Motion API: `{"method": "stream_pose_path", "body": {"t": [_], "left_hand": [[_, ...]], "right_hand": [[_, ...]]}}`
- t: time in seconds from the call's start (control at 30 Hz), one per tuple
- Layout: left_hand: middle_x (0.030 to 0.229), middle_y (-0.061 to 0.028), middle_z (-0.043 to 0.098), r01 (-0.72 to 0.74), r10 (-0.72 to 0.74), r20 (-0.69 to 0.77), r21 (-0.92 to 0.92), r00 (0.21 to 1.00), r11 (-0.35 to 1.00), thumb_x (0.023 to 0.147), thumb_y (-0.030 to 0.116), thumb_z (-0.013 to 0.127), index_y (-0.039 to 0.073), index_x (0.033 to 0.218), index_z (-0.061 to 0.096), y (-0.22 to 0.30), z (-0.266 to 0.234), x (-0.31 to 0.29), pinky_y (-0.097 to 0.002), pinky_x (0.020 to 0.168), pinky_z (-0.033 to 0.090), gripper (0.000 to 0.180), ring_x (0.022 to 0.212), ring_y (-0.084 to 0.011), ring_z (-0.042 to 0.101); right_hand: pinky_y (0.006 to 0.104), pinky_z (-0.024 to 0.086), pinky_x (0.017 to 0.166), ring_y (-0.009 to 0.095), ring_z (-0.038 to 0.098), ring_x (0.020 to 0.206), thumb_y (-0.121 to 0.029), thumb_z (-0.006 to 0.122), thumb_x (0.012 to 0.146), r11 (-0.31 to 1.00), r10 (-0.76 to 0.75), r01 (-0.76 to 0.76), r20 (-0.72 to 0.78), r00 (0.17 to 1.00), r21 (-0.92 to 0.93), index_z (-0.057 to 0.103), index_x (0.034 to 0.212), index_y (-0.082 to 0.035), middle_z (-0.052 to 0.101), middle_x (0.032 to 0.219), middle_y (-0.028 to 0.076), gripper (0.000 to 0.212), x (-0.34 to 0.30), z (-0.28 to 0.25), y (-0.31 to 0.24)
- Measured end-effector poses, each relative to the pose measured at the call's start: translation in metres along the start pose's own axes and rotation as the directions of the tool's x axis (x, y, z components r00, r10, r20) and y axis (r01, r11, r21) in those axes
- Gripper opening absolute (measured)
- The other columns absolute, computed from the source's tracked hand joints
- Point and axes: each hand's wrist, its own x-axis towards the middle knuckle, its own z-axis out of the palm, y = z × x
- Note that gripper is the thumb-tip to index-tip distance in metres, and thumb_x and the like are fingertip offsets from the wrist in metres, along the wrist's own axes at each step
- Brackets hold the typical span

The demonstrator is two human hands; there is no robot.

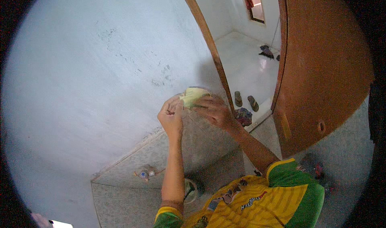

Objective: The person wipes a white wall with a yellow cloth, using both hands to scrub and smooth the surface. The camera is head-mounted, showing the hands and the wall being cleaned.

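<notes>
In front of the pale wall [100, 75], I hold up a small pale yellow piece of paper [194, 96]. Its left edge is pinched between the thumb and fingers of my left hand [171, 112]. My right hand [215, 110] grips it from the other side, its fingers stretched along the lower right part and slightly smeared. The sheet looks creased or folded; its exact kind does not show. Dark scuffs and bare patches mark the wall to the left of the paper.
To the right, a wooden door frame [213, 47] opens onto a white-floored room with a pair of sandals [245, 101] and a dark crumpled cloth [243, 117]. A brown door [321, 59] stands open. Small bottle-like items [145, 173] and a round container [191, 191] are on the tiled floor below.
</notes>
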Motion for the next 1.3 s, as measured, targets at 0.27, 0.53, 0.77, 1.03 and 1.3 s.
{"method": "stream_pose_path", "body": {"t": [0.27,0.53,0.77,1.03,1.3], "left_hand": [[0.099,-0.0122,0.077,-0.316,0.336,-0.036,0.257,0.941,0.913,0.095,0.004,0.071,0.0,0.112,0.074,-0.02,-0.002,0.013,-0.0322,0.075,0.058,0.018,0.086,-0.019,0.075],[0.096,-0.016,0.068,-0.352,0.352,0.049,0.258,0.935,0.9,0.092,0.006,0.073,0.0,0.104,0.065,-0.048,0.029,-0.001,-0.0383,0.072,0.053,0.016,0.084,-0.0277,0.069],[0.085,-0.0143,0.065,-0.35,0.388,-0.082,0.293,0.918,0.89,0.092,0.008,0.074,0.002,0.104,0.066,-0.053,0.044,0.013,-0.0397,0.066,0.051,0.016,0.073,-0.0283,0.065],[0.081,-0.0108,0.065,-0.281,0.422,-0.049,0.676,0.905,0.681,0.098,0.026,0.07,0.008,0.094,0.063,-0.065,0.074,0.04,-0.0424,0.055,0.049,0.02,0.068,-0.0313,0.067],[0.08,-0.0142,0.055,-0.397,0.872,0.0,0.89,0.489,0.223,0.085,0.028,0.071,0.008,0.082,0.061,0.013,0.076,0.141,-0.0496,0.07,0.039,0.023,0.08,-0.0375,0.054]], "right_hand": [[0.0369,0.054,0.088,0.021,0.066,0.102,-0.018,0.09,0.081,0.837,0.547,-0.522,-0.294,0.784,0.167,0.054,0.126,-0.005,0.067,0.107,0.012,0.059,0.045,-0.017,-0.002],[0.0266,0.052,0.066,0.009,0.061,0.078,-0.01,0.084,0.087,0.848,0.529,-0.507,-0.194,0.827,0.151,0.052,0.117,-0.004,0.066,0.089,0.004,0.045,0.018,-0.004,0.022],[0.0289,0.05,0.064,0.017,0.06,0.069,-0.013,0.087,0.083,0.904,0.421,-0.428,-0.224,0.879,0.017,0.068,0.097,-0.002,0.065,0.086,0.007,0.026,0.047,-0.012,0.027],[0.0376,0.051,0.061,0.028,0.065,0.068,-0.012,0.087,0.079,0.93,0.361,-0.362,-0.367,0.857,0.068,0.066,0.089,-0.002,0.064,0.08,0.011,0.026,0.059,0.003,0.065],[0.0502,0.044,0.078,0.036,0.058,0.085,-0.014,0.084,0.077,0.979,-0.017,-0.08,-0.465,0.885,-0.189,0.061,0.085,-0.01,0.06,0.088,0.012,0.025,0.186,-0.017,0.106]]}}
